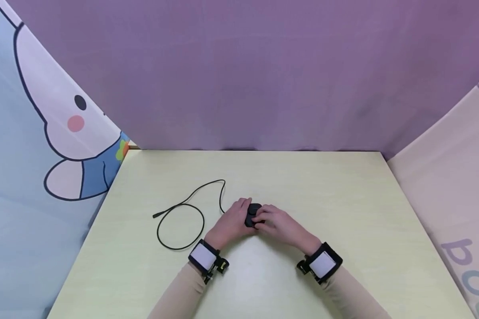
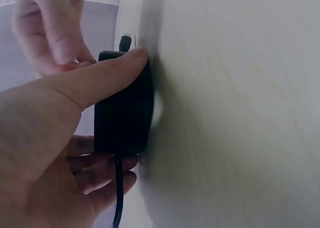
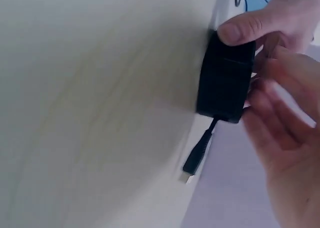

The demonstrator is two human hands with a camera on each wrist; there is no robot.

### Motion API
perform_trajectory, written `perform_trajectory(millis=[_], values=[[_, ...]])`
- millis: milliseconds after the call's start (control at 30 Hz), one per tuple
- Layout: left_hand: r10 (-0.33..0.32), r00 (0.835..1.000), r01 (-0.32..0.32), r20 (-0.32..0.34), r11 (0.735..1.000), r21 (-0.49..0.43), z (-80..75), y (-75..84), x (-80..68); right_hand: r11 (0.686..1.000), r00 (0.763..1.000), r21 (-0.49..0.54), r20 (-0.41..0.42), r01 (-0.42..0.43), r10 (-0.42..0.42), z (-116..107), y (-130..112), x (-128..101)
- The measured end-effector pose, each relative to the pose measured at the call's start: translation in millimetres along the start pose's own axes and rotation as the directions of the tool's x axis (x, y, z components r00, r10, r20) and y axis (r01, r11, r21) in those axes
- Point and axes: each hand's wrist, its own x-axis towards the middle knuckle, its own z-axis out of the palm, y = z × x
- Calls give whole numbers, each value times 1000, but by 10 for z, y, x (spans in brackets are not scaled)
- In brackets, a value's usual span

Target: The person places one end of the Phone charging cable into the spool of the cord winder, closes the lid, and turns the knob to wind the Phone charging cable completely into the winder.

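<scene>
Box (image 2: 123,118) looks black and blocky.

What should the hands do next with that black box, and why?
Maybe the right hand should gently try turning the top of the black box: that hand is right there, the left hand grips the box, and the cable lies loose, so might wind in.

The case (image 2: 122,120) looks matt plastic (the backdrop (image 1: 255,79), cloth), the tabletop (image 1: 343,190) smooth.

Your head view looks forward and down from farther off; your close wrist views share the black box (image 2: 123,120), mid-left and mid-right respectively.
</scene>
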Motion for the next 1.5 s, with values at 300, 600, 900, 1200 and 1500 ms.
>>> perform_trajectory(millis=[300, 600, 900, 1200, 1500], values=[[-13, 1000, 10, 25, 996, 89, -3, 28, 42, 991, 982, 43, -137, -124, 128, -51, 79, -46], [26, 999, -22, -35, 992, 123, 9, 26, 67, 982, 983, -68, -66, -176, 171, -41, 179, -83], [55, 994, -46, -96, 995, 91, 27, 2, 84, 982, 979, -83, -123, -172, 161, -45, 217, -61], [80, 976, -95, -201, 993, -67, -186, 26, 23, 998, 966, -17, -252, -59, 53, -146, 206, -44], [184, 919, -212, -349, 976, -45, -358, 121, -89, 996, 918, -59, -388, 71, -88, -274, 119, -67]])
